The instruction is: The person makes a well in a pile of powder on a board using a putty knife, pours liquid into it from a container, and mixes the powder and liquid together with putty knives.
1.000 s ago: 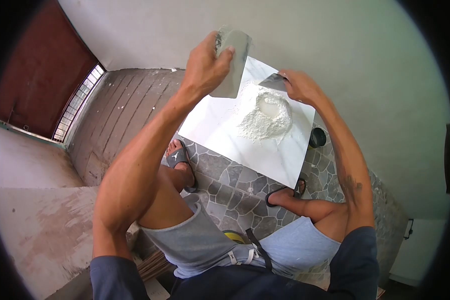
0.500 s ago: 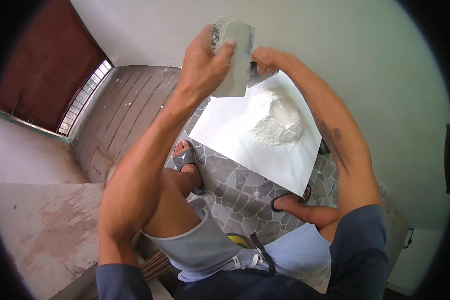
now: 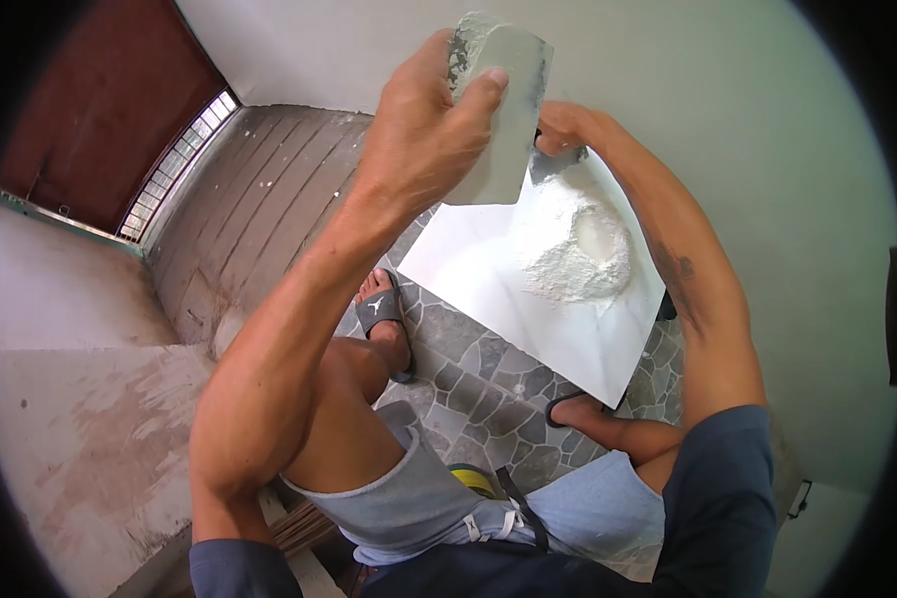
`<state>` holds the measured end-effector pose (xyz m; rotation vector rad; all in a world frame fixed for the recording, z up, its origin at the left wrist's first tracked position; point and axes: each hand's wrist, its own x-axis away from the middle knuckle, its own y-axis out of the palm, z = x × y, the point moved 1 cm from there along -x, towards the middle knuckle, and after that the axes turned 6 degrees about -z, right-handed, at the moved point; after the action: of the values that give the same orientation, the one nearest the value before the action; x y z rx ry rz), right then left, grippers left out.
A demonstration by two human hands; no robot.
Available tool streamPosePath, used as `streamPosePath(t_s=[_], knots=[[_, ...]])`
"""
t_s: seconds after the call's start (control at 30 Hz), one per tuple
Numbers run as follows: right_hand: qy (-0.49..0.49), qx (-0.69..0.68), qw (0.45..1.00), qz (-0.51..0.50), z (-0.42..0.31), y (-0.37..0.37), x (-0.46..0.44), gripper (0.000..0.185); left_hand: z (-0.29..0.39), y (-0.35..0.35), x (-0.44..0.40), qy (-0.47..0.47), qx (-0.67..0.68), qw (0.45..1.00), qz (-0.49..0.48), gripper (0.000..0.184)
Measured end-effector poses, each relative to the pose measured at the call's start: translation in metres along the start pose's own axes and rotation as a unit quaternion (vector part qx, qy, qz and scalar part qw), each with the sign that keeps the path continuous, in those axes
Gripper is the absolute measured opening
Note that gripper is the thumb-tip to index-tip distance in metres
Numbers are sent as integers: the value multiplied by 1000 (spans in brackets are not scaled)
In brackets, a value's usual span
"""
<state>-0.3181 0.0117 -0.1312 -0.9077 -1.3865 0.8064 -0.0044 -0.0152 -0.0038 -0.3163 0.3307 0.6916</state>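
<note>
My left hand grips a flat rectangular plate, thumb on its face. Pale grey paste coats the plate, with crusted residue along its left edge. Just beyond it, my right hand is closed around a dark handle, mostly hidden by the hand and plate. From that fist a grey metal blade, looking like a putty knife, points down at the far side of a white powder mound. The mound has a pale hollow in it and lies on a white sheet.
Grey stone-pattern flooring surrounds the sheet, with my sandalled feet on either side. A pale wall rises behind and to the right. Grooved brown flooring and a red door are at the left, above a plaster-smeared ledge.
Both hands have shifted right in the view, the plate moving slightly more than the sheet. The view itself has also turned a little. Both hands keep their grip.
</note>
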Motion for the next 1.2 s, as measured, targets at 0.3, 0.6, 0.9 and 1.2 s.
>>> streamPosePath(t_s=[0.3, 0.6, 0.9, 1.2], knots=[[12, 16, 1000, -12, -23, -13, 55, 35, -1, 5, 1, 14, 12, 1000, 2, 33], [48, -8, 999, 9, -29, -25, 107, 33, 8, 7, 4, -7, -5, 1000, -11, 35], [60, -11, 992, 108, -32, -8, 161, 27, 3, 10, 2, 2, 7, 1000, -15, 35], [15, 21, 990, 136, -69, -35, 182, 24, 0, 5, -2, 16, 21, 1000, 12, 32]])
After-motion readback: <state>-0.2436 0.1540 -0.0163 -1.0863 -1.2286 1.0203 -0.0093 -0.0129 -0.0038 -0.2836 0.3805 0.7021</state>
